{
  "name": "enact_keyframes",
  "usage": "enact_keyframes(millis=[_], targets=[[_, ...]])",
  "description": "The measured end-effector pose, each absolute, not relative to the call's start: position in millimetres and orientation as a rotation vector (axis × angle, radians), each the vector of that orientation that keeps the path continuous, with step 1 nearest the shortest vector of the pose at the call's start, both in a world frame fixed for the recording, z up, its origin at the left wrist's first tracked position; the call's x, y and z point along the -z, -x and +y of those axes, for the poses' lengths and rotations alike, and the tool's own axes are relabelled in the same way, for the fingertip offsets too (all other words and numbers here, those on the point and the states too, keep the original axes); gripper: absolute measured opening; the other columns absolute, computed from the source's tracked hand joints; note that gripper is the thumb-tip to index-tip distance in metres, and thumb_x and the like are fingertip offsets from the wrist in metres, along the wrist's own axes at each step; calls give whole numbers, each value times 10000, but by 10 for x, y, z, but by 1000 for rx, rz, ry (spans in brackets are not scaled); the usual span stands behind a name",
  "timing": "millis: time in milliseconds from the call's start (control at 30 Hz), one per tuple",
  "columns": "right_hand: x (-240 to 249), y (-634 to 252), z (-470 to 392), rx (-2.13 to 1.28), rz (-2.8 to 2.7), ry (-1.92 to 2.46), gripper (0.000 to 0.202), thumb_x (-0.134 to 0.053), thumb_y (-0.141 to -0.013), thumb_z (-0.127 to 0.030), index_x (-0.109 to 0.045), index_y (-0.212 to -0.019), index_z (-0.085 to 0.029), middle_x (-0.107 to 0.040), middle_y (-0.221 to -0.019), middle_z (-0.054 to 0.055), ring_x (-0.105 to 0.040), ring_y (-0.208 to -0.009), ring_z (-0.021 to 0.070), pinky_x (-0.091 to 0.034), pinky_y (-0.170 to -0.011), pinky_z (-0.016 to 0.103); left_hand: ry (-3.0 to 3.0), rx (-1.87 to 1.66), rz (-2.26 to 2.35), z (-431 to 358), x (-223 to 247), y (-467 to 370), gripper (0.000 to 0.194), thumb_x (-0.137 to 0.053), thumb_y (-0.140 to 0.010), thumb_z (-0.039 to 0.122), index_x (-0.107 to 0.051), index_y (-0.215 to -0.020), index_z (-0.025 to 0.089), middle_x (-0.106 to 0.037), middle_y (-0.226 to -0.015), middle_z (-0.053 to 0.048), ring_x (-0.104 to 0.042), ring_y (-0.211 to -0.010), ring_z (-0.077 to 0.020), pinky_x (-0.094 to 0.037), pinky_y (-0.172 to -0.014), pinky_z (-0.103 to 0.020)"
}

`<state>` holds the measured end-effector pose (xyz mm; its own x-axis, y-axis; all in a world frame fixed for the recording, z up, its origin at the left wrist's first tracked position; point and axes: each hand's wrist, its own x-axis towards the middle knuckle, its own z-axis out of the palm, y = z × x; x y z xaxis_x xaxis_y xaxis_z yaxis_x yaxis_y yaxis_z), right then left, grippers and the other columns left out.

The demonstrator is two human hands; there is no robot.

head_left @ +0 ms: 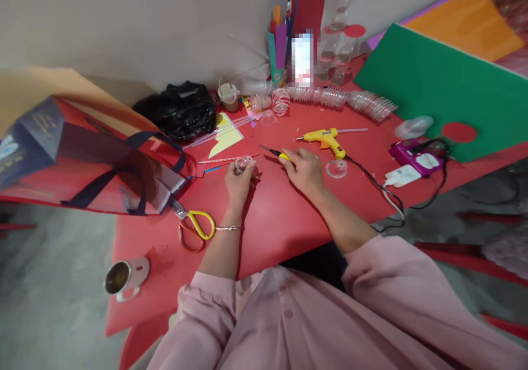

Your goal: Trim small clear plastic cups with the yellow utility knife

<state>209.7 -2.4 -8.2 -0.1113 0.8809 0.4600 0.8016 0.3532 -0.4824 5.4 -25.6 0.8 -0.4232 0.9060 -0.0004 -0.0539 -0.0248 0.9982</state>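
Note:
Between the fingers of my left hand (239,182) is a small clear plastic cup (243,164). My right hand (304,171) grips a tool with a yellow-and-black handle (283,156), its thin tip pointing left towards the cup, apart from it. Beyond my right hand lies a yellow glue gun (326,138) with a clear stick in its back. A clear round plastic piece (336,169) rests just right of my right hand. Behind the cup are a striped straw (212,160) and a cut piece of yellow paper (226,133).
Scissors (202,225) and a mug (126,276) are at the left of the red table (272,216). A large bag (94,161) and a black plastic bag (179,110) stand behind. Stacked clear cups (330,97) line the back; a purple power strip (418,158) with cables is right.

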Motion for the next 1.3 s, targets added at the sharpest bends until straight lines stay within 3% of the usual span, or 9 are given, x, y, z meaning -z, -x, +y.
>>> enact_keyframes(millis=[100, 200, 333, 500, 667, 967, 1167, 1300], targets=[[108, -2111, -15, -109, -2045, 1490, 422, -516, -1031, -530, -768, -1227, -254, -663, -1017, 136, -575, -940, 279, -414, -790, 398, -1138, -1566, 1471, -308, -7, -73, 325, -918, -666, 338, -626, -685, 194, -640, -668, 3, -609, -629, -134, -503, -581, -223], [142, -2104, -16, -133, -2151, 1464, 416, -534, -1016, -540, -784, -1185, -253, -651, -997, 147, -552, -963, 302, -430, -806, 428, -1178, -1683, 1430, -353, -5, -105, 312, -959, -535, 206, -662, -631, 203, -712, -905, -62, -650, -880, -207, -553, -711, -273], [175, -2079, -30, -169, -2144, 1375, 414, -525, -1020, -527, -746, -1272, -283, -617, -994, 142, -536, -972, 304, -452, -827, 455, -1035, -1683, 1463, -377, -4, -94, 323, -959, -526, 156, -644, -583, 196, -662, -787, -40, -654, -834, -189, -549, -710, -262], [113, -2074, -49, -279, -2040, 1336, 452, -472, -1047, -503, -669, -1382, -273, -552, -1048, 127, -557, -931, 261, -491, -801, 410, -741, -1701, 1330, -377, -43, -47, 329, -958, -628, 257, -638, -669, 192, -644, -716, -4, -637, -635, -121, -497, -525, -213], [21, -2010, -127, -366, -2132, 1250, 481, -401, -1078, -476, -560, -1497, -301, -536, -1137, 119, -578, -1033, 252, -519, -875, 392, -675, -1699, 1145, -373, -64, 2, 384, -964, -644, 379, -640, -693, 180, -659, -662, -8, -577, -483, -91, -434, -406, -194], [-69, -1985, -225, -343, -2184, 1133, 450, -462, -1064, -469, -631, -1427, -265, -589, -1148, 127, -601, -1078, 237, -533, -931, 372, -634, -1715, 1082, -320, -56, 142, 514, -949, -630, 510, -657, -875, 164, -742, -784, -57, -634, -502, -109, -464, -398, -191], [-120, -1998, -206, -380, -2044, 1026, 393, -527, -1037, -452, -698, -1321, -242, -654, -1087, 99, -650, -1003, 203, -550, -929, 366, -686, -1694, 1055, -328, -10, 134, 656, -960, -633, 448, -550, -1099, 236, -763, -896, -24, -705, -564, -148, -497, -434, -196], [-111, -1996, -201, -364, -2035, 986, 372, -563, -1025, -444, -726, -1266, -212, -680, -1049, 98, -666, -958, 191, -559, -904, 342, -783, -1644, 991, -359, -41, 118, 711, -931, -672, 458, -545, -1237, 264, -749, -1083, -60, -747, -705, -169, -527, -479, -204]])
